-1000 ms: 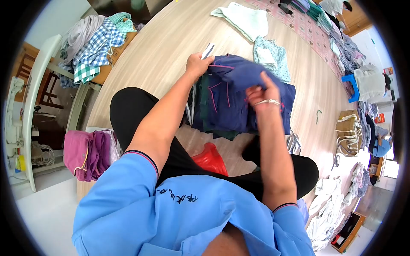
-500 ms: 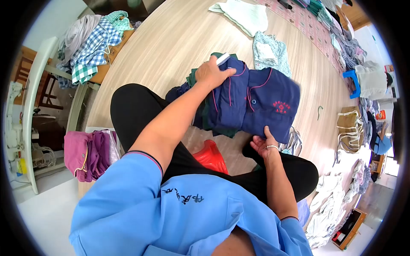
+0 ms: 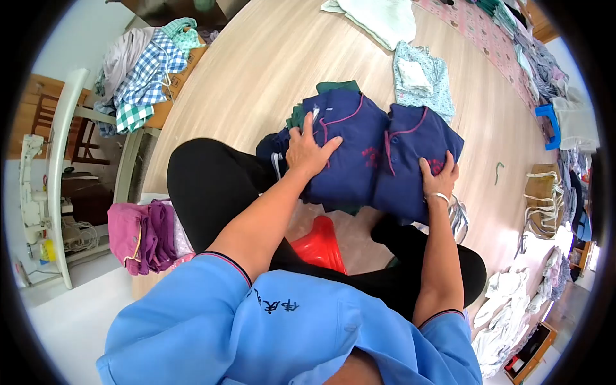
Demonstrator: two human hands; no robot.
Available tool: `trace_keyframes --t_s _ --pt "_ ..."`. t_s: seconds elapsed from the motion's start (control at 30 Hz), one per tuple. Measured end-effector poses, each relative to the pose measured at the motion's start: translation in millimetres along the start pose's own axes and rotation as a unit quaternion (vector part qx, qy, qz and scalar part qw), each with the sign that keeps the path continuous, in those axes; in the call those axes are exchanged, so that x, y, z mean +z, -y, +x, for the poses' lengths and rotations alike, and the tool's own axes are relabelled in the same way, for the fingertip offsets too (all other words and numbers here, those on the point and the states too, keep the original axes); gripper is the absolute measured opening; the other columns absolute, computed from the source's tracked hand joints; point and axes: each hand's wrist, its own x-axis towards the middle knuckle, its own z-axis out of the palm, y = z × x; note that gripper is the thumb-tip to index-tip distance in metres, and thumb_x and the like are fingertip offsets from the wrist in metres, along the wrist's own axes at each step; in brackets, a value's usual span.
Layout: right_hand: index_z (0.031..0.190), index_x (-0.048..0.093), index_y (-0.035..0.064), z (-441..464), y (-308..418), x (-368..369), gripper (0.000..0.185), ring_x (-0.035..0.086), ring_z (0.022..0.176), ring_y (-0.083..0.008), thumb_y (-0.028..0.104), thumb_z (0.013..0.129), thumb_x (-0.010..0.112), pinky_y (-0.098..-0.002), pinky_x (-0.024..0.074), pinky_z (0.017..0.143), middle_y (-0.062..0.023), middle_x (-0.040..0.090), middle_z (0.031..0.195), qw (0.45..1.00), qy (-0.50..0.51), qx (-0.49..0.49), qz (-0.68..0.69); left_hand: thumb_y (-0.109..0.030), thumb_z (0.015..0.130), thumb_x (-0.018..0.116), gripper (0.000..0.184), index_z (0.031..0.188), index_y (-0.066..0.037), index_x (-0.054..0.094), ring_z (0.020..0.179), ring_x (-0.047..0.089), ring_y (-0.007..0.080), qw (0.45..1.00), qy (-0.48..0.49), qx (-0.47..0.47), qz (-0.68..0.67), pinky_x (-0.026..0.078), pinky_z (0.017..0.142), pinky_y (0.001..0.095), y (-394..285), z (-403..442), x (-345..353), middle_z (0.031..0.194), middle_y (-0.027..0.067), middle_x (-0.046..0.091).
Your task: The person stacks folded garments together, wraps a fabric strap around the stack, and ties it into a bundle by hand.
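The pink-piped navy shirt bears red writing, not readable; the left hand lies on it, fingers spread. The right hand, fingers loosely spread, touches the matching shirt beside it.

Left hand is resting on folded navy-blue, pink-piped cloth shirt; right hand is touching similar shirt alongside; pale-green cloth is lying on beige wood-grain tabletop.
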Motion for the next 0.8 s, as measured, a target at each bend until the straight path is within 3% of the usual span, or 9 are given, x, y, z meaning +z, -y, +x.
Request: trace_keyframes --t_s 0.1,0.13,0.23,0.3,0.37,0.47,0.63,0.73,0.8 --pt "0.135 0.038 0.0088 19 -24 -6 0.086 0.037 0.123 -0.0361 0.045 0.067 0.076 -0.0406 0.0295 0.105 -0.0224 0.037 0.134 0.993 0.048 -0.027 0.104 -0.055 0.073 0.064 0.08 0.14 -0.025 0.032 0.112 0.049 0.0356 0.98 -0.034 0.088 -0.173 0.04 0.094 0.0416 45 20 21 0.124 0.0206 0.042" --pt "0.135 0.038 0.0087 21 -28 -9 0.086 0.037 0.123 -0.0359 0.045 0.066 0.077 -0.0407 0.0297 0.105 -0.0225 0.037 0.134 0.991 0.058 -0.031 0.119 -0.051 0.076 0.063 0.079 0.14 -0.019 0.032 0.111 0.049 0.0344 0.978 -0.037 0.092 -0.185 0.039 0.095 0.0401 58 26 27 0.123 0.0206 0.044" --pt "0.135 0.037 0.0098 22 -29 -6 0.088 0.036 0.124 -0.0385 0.046 0.065 0.077 -0.0422 0.0306 0.105 -0.0241 0.036 0.134 0.993 0.067 -0.031 0.096 -0.05 0.077 0.062 0.081 0.14 -0.011 0.032 0.106 0.051 0.0344 0.977 -0.012 0.061 -0.205 0.04 0.094 0.0385 75 40 41 0.122 0.0204 0.045" --pt "0.136 0.036 0.0117 13 -18 8 0.089 0.035 0.125 -0.0404 0.047 0.065 0.077 -0.0432 0.0316 0.104 -0.025 0.035 0.134 0.997 0.054 -0.049 0.036 -0.052 0.076 0.061 0.085 0.141 -0.006 0.03 0.101 0.053 0.0367 0.925 0.07 0.024 -0.373 0.042 0.091 0.0386 70 33 40 0.12 0.0214 0.046" --pt "0.137 0.033 0.0214 2 9 22 0.09 0.032 0.125 -0.0466 0.048 0.063 0.076 -0.0476 0.035 0.101 -0.0272 0.029 0.137 0.994 0.034 -0.045 -0.09 -0.054 0.075 0.061 0.087 0.142 -0.008 0.028 0.099 0.054 0.038 0.962 0.036 0.053 -0.266 0.043 0.089 0.0399 52 26 47 0.118 0.0222 0.046" --pt "0.139 0.025 0.0336 0 15 30 0.091 0.033 0.123 -0.0502 0.046 0.064 0.075 -0.0523 0.0367 0.098 -0.0279 0.02 0.142 0.993 0.051 -0.009 -0.108 -0.06 0.072 0.062 0.096 0.145 -0.013 0.021 0.098 0.055 0.0415 0.996 -0.003 0.068 -0.06 0.045 0.084 0.0435 5 2 42 0.112 0.0251 0.047" --pt "0.139 0.023 0.0336 7 10 18 0.091 0.033 0.122 -0.0509 0.046 0.065 0.074 -0.0516 0.0373 0.098 -0.0285 0.02 0.141 0.992 0.065 -0.018 -0.103 -0.075 0.071 0.048 0.099 0.146 -0.019 0.015 0.109 0.051 0.0424 0.995 0.09 -0.023 0.032 0.04 0.093 0.044 -26 3 10 0.12 0.0274 0.049" --pt "0.138 0.03 0.03 11 42 -12 0.084 0.032 0.124 -0.0496 0.047 0.068 0.073 -0.0528 0.0333 0.1 -0.0263 0.02 0.142 0.988 0.121 0.011 -0.095 -0.083 0.066 0.045 0.108 0.145 -0.014 0.02 0.113 0.051 0.0416 0.985 0.155 0.004 0.072 0.041 0.093 0.0431 -20 14 -20 0.122 0.0315 0.048" --pt "0.134 0.04 0.0219 10 90 -41 0.074 0.032 0.125 -0.046 0.046 0.071 0.071 -0.0543 0.0278 0.102 -0.0227 0.022 0.143 0.953 0.136 0.032 -0.267 -0.082 0.063 0.049 0.108 0.14 -0.007 0.034 0.119 0.049 0.0354 0.989 0.147 0.007 0.02 0.04 0.096 0.0397 -16 24 -45 0.125 0.0282 0.05"
